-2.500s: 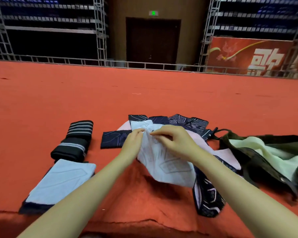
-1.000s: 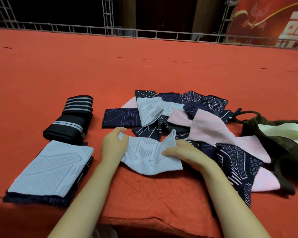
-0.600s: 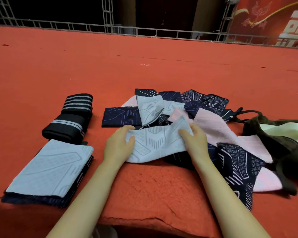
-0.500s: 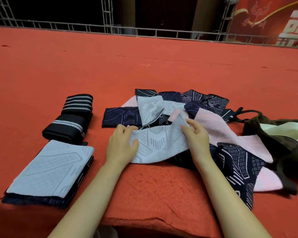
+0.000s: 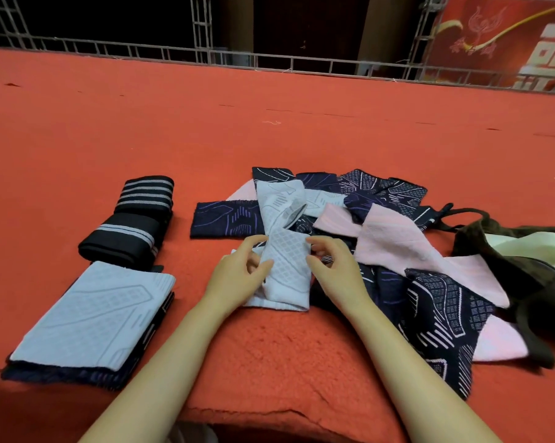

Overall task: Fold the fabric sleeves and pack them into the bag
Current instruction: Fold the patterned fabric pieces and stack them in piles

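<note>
Both hands (image 5: 237, 276) (image 5: 332, 270) apparently pinch the folded pale sleeve (image 5: 287, 273) between them.

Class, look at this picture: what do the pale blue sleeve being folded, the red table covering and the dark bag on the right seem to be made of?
Pale blue sleeve: seems a thin stretch knit, matte; woven-in grid pattern, folds softly.
Red table covering: looks like felt or short-pile carpet; fuzzy surface, cracked front edge.
Dark bag: probably soft olive-brown cloth, maybe velvety; slumps limply, with a pale lining.

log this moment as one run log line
step: folding | left hand: grips light blue sleeve | right hand: fingers curled at its right edge | folded stack: left | bag: right, open
</note>
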The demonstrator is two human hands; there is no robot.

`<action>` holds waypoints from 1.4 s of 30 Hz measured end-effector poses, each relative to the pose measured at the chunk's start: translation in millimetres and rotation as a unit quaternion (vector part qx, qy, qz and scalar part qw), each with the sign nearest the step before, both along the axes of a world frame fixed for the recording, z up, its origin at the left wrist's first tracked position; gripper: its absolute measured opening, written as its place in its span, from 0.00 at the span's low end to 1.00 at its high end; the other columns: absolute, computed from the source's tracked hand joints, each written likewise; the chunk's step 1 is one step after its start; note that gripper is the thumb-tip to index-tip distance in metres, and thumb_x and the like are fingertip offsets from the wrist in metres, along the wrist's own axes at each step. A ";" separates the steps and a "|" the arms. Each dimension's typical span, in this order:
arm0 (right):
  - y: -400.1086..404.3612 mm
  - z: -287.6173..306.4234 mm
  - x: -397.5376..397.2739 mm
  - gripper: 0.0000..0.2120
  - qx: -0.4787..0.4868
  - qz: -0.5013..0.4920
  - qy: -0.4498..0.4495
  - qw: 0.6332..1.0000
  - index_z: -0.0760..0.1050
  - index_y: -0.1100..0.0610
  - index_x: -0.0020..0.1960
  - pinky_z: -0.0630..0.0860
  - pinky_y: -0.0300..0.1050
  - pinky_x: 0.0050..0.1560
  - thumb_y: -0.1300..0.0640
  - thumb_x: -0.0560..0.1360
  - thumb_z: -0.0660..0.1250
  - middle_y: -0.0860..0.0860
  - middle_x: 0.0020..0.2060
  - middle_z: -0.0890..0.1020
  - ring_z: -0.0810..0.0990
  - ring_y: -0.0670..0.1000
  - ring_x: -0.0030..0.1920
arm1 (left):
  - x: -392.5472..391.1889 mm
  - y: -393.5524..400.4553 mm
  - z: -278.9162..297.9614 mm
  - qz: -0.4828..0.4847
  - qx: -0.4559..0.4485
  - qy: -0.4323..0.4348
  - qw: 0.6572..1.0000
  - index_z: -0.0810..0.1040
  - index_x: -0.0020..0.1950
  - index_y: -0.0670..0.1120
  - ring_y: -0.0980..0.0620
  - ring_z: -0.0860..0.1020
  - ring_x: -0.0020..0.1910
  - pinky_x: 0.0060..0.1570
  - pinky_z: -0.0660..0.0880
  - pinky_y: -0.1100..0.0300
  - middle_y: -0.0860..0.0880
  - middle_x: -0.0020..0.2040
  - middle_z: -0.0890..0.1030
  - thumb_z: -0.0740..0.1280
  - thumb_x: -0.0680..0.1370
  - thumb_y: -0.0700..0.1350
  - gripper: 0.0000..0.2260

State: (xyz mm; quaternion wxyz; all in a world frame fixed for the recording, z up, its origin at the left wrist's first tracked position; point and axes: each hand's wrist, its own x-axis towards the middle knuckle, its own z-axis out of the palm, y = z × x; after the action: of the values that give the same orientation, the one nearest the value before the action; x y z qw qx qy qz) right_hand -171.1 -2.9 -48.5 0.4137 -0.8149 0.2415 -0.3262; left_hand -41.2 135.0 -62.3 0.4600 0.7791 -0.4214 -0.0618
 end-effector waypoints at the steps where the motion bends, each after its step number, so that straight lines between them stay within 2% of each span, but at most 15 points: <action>1: -3.3 -1.8 0.5 0.17 0.000 -0.006 0.015 1.000 0.77 0.53 0.59 0.69 0.28 0.48 0.65 0.72 0.67 0.52 0.52 0.78 0.76 0.43 0.46 | 1.3 0.3 -0.6 -0.018 0.001 0.015 1.000 0.70 0.64 0.61 0.54 0.78 0.41 0.50 0.74 0.54 0.54 0.39 0.80 0.68 0.75 0.43 0.21; 4: -3.5 -2.6 1.1 0.24 0.050 0.050 0.023 0.997 0.71 0.50 0.67 0.72 0.28 0.48 0.64 0.73 0.67 0.44 0.51 0.78 0.77 0.40 0.45 | 2.0 2.1 1.1 -0.054 -0.020 0.063 0.996 0.67 0.62 0.67 0.54 0.77 0.44 0.49 0.75 0.58 0.51 0.48 0.79 0.67 0.72 0.41 0.26; 8: 2.8 -5.4 0.2 0.27 0.032 0.112 0.009 0.993 0.66 0.43 0.70 0.75 0.38 0.54 0.60 0.75 0.67 0.40 0.54 0.78 0.77 0.43 0.45 | -4.1 6.5 6.7 -0.061 -0.082 0.130 0.986 0.73 0.61 0.54 0.67 0.75 0.41 0.40 0.69 0.72 0.58 0.49 0.77 0.58 0.65 0.40 0.25; 11: 5.0 -8.2 -1.8 0.31 -0.061 0.149 0.085 0.983 0.58 0.43 0.75 0.67 0.36 0.62 0.52 0.76 0.67 0.38 0.65 0.72 0.74 0.42 0.59 | -3.7 7.3 4.1 -0.028 -0.093 0.102 0.990 0.76 0.52 0.51 0.67 0.74 0.43 0.44 0.68 0.73 0.60 0.49 0.78 0.60 0.70 0.38 0.15; 14: 8.7 -8.8 -0.5 0.33 -0.162 0.152 0.106 0.969 0.55 0.46 0.77 0.61 0.36 0.64 0.45 0.75 0.61 0.46 0.66 0.71 0.68 0.44 0.65 | -0.6 7.4 1.6 0.010 -0.115 0.081 0.990 0.77 0.49 0.52 0.65 0.74 0.41 0.44 0.68 0.72 0.59 0.47 0.79 0.63 0.75 0.33 0.13; 16: 10.9 -7.4 5.5 0.32 -0.104 0.153 0.055 0.981 0.55 0.46 0.76 0.62 0.37 0.65 0.44 0.75 0.59 0.45 0.66 0.70 0.68 0.43 0.65 | -0.2 8.5 2.0 0.018 -0.124 0.095 0.988 0.77 0.49 0.52 0.64 0.73 0.38 0.42 0.68 0.72 0.59 0.46 0.78 0.62 0.74 0.31 0.15; 18: 9.4 -4.1 16.3 0.29 0.030 0.168 -0.020 0.985 0.58 0.48 0.75 0.63 0.37 0.68 0.48 0.75 0.59 0.43 0.68 0.69 0.67 0.41 0.68 | 0.1 8.3 2.2 0.022 -0.118 0.119 0.986 0.76 0.48 0.53 0.61 0.71 0.35 0.38 0.68 0.69 0.57 0.43 0.78 0.60 0.73 0.30 0.17; 20: 6.9 1.8 27.3 0.22 0.142 0.184 -0.057 0.971 0.67 0.49 0.70 0.67 0.34 0.65 0.53 0.76 0.59 0.44 0.65 0.74 0.71 0.38 0.64 | 0.9 7.8 1.9 0.025 -0.109 0.136 0.984 0.77 0.47 0.53 0.57 0.69 0.34 0.35 0.67 0.66 0.54 0.39 0.76 0.59 0.73 0.30 0.18; 23: 3.0 6.1 38.0 0.09 0.188 0.198 -0.046 0.961 0.76 0.55 0.54 0.71 0.35 0.51 0.61 0.80 0.58 0.46 0.48 0.80 0.77 0.38 0.48 | 1.1 8.0 4.2 0.033 -0.124 0.152 0.980 0.77 0.47 0.49 0.58 0.67 0.32 0.32 0.65 0.67 0.50 0.37 0.74 0.58 0.73 0.29 0.17; 28: -3.8 2.5 41.8 0.04 0.203 0.233 -0.069 0.949 0.73 0.56 0.43 0.69 0.32 0.37 0.55 0.72 0.62 0.40 0.33 0.78 0.74 0.38 0.34 | 0.1 6.5 8.5 0.027 -0.154 0.191 0.969 0.78 0.46 0.48 0.62 0.67 0.31 0.32 0.66 0.71 0.48 0.40 0.75 0.58 0.72 0.28 0.17; 33: -7.1 0.8 38.6 0.09 0.169 0.235 -0.078 0.954 0.71 0.58 0.46 0.71 0.36 0.40 0.53 0.71 0.65 0.47 0.37 0.77 0.74 0.43 0.38 | -1.2 3.1 9.5 0.012 -0.157 0.196 0.968 0.78 0.52 0.48 0.63 0.71 0.34 0.36 0.68 0.73 0.51 0.41 0.77 0.58 0.73 0.28 0.19; 35: -11.7 -1.7 37.5 0.11 0.076 0.209 -0.031 0.975 0.72 0.54 0.47 0.71 0.40 0.44 0.48 0.70 0.65 0.49 0.41 0.76 0.74 0.45 0.42 | -2.4 2.4 10.1 0.006 -0.142 0.192 0.971 0.78 0.56 0.48 0.66 0.73 0.35 0.38 0.69 0.74 0.53 0.44 0.79 0.58 0.74 0.28 0.20; 37: -15.4 -2.5 36.8 0.07 0.004 0.187 0.009 0.982 0.72 0.47 0.44 0.68 0.40 0.47 0.46 0.70 0.64 0.49 0.43 0.75 0.73 0.44 0.45 | -3.0 2.4 10.8 0.009 -0.138 0.187 0.973 0.78 0.57 0.48 0.67 0.73 0.35 0.38 0.69 0.75 0.54 0.44 0.78 0.58 0.74 0.29 0.20; 39: -14.4 0.2 36.0 0.06 0.022 0.199 -0.007 0.980 0.72 0.46 0.42 0.67 0.40 0.47 0.46 0.69 0.65 0.49 0.41 0.74 0.72 0.44 0.43 | -1.3 3.4 10.9 0.016 -0.148 0.188 0.971 0.79 0.56 0.48 0.65 0.71 0.33 0.36 0.68 0.74 0.52 0.41 0.77 0.58 0.74 0.28 0.20; 42: -13.0 4.8 32.5 0.09 0.133 0.245 -0.077 0.957 0.76 0.54 0.46 0.72 0.39 0.46 0.51 0.70 0.67 0.50 0.42 0.78 0.76 0.45 0.44 | 0.7 4.7 11.8 0.011 -0.152 0.191 0.970 0.80 0.54 0.50 0.59 0.70 0.37 0.37 0.68 0.72 0.46 0.41 0.74 0.59 0.73 0.31 0.18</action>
State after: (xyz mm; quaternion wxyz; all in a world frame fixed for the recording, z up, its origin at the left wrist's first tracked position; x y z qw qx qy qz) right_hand -138.6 -15.9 -43.7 0.6028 -0.7592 0.0427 -0.2419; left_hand -40.5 139.7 -50.5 0.6453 0.6785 -0.3218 -0.1399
